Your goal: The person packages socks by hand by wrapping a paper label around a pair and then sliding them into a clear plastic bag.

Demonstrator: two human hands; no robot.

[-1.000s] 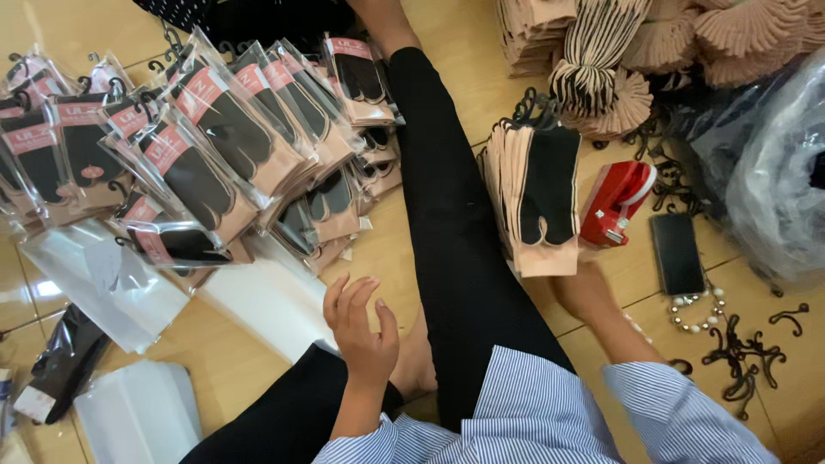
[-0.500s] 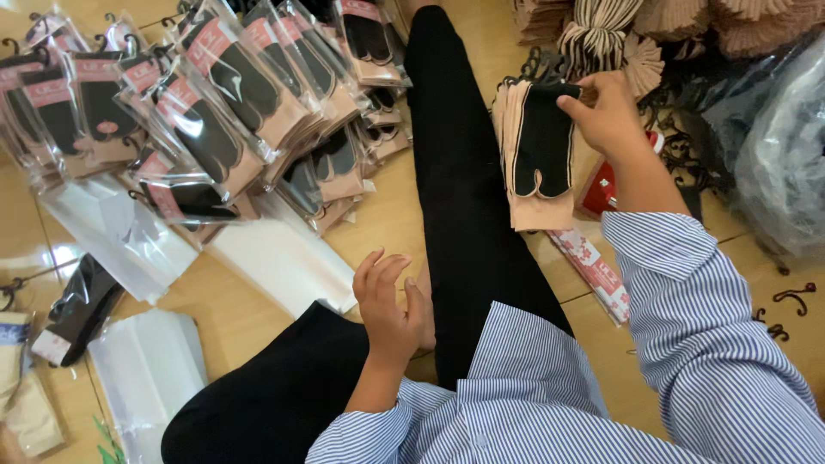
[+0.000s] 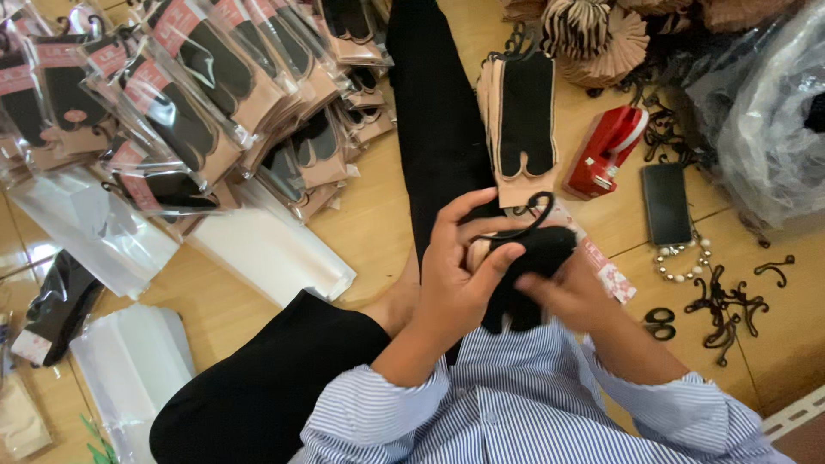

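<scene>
Two hands, left hand (image 3: 460, 266) gripping black sock (image 3: 528, 275), right hand (image 3: 571, 296) beneath it

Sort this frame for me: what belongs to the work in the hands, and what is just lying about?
In use:
left hand
right hand
black sock held by both hands
black hook at its top
stack of carded socks

Lying about:
phone
red tool
bead bracelet
clear sleeves

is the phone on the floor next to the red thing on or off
Off, as far as shows: the phone lies flat beside the red tool, its screen uniformly dark.
</scene>
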